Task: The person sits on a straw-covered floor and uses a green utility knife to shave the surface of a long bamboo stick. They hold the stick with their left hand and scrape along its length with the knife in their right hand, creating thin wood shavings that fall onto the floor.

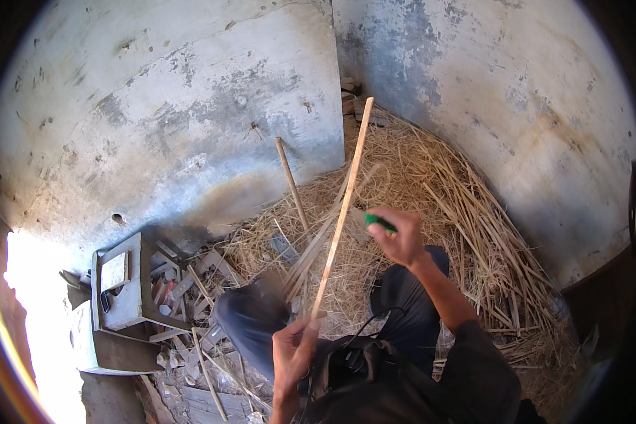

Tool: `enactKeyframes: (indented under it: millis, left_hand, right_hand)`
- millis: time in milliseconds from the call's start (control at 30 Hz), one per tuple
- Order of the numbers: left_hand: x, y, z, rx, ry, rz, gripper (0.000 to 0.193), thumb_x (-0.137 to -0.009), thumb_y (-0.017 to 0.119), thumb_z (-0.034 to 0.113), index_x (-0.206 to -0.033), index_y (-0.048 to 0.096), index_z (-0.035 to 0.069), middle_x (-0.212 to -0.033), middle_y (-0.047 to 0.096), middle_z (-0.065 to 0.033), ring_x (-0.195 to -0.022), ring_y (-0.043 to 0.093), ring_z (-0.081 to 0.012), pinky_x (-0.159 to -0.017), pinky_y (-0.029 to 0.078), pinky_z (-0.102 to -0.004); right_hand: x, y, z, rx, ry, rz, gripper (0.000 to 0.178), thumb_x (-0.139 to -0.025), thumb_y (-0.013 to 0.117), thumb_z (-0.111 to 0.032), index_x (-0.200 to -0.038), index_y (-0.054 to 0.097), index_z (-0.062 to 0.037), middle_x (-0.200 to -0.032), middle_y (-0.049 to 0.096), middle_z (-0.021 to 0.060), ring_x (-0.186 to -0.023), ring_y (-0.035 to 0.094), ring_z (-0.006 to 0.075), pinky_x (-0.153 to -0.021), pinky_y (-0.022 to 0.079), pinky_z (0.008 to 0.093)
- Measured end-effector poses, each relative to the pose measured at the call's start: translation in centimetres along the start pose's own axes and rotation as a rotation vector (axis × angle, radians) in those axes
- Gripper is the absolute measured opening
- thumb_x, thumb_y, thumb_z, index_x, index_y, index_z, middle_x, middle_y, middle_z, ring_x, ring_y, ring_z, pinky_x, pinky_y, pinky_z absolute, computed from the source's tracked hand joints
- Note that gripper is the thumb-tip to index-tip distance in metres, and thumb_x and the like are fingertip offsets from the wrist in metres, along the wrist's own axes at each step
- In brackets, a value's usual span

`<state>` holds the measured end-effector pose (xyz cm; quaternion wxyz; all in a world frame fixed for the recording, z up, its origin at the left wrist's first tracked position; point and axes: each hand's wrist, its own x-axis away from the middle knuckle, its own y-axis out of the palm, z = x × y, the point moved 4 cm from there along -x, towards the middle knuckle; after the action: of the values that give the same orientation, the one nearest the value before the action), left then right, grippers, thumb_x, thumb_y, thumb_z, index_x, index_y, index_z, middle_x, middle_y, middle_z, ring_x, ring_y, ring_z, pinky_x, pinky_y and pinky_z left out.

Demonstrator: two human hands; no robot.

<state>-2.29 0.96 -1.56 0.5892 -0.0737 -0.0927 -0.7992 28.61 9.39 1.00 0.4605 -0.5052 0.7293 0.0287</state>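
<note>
A long pale wooden strip (344, 205) slants upward and away from my lap, its near end gripped in my left hand (294, 352). My right hand (401, 237) is closed round the green handle of a tool (380, 223), to the right of the strip and above my right knee. Whatever extends from the handle toward the strip is too blurred to make out; it may be a thin blade. I cannot tell whether it touches the strip.
Shavings (396, 159) and thin strips (480, 233) cover the floor ahead and right. One stick (292, 184) stands by the left wall (191, 113). An upturned stool (124, 290) and scrap wood (212, 403) lie at left. My bent legs frame the work.
</note>
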Motion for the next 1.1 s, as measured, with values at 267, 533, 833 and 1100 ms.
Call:
enactKeyframes:
  millis: [267, 533, 833, 1100]
  left_hand:
    - [-1.8, 1.0, 2.5, 0.023, 0.087, 0.001, 0.033, -0.112, 0.061, 0.018, -0.134, 0.073, -0.003, -0.070, 0.046, 0.0117, -0.061, 0.037, 0.0008, -0.055, 0.027, -0.0216]
    - [-1.8, 1.5, 2.4, -0.137, 0.196, 0.119, 0.031, -0.110, 0.062, 0.013, -0.136, 0.074, 0.001, -0.074, 0.047, 0.0103, -0.068, 0.038, -0.0007, -0.058, 0.030, -0.0226]
    - [-1.6, 1.5, 2.8, -0.187, 0.241, 0.145, 0.033, -0.111, 0.063, 0.021, -0.133, 0.075, -0.002, -0.074, 0.051, 0.0087, -0.066, 0.040, -0.0013, -0.058, 0.029, -0.0228]
    - [0.4, 0.8, 1.3, -0.247, 0.090, 0.105, 0.030, -0.110, 0.062, 0.015, -0.132, 0.076, 0.000, -0.075, 0.056, 0.0045, -0.071, 0.045, -0.0040, -0.061, 0.038, -0.0244]
  right_hand:
    - [2.3, 3.8, -6.6, -0.041, -0.248, -0.078, 0.030, -0.094, 0.079, -0.039, -0.100, 0.080, -0.0096, -0.078, 0.075, 0.0044, -0.061, 0.072, 0.0214, -0.055, 0.056, 0.0347]
    - [2.2, 3.6, -7.5, 0.029, -0.271, -0.135, 0.032, -0.092, 0.082, -0.042, -0.099, 0.081, -0.0111, -0.078, 0.076, 0.0016, -0.060, 0.071, 0.0202, -0.054, 0.055, 0.0335]
    - [1.5, 2.8, -7.8, 0.202, -0.364, -0.135, 0.033, -0.093, 0.080, -0.047, -0.099, 0.082, -0.0149, -0.067, 0.066, -0.0034, -0.051, 0.062, 0.0139, -0.048, 0.048, 0.0316]
    - [-0.3, 0.8, -4.4, 0.120, -0.229, 0.005, 0.028, -0.093, 0.083, -0.037, -0.103, 0.081, -0.0116, -0.089, 0.081, 0.0045, -0.067, 0.076, 0.0192, -0.057, 0.057, 0.0310]
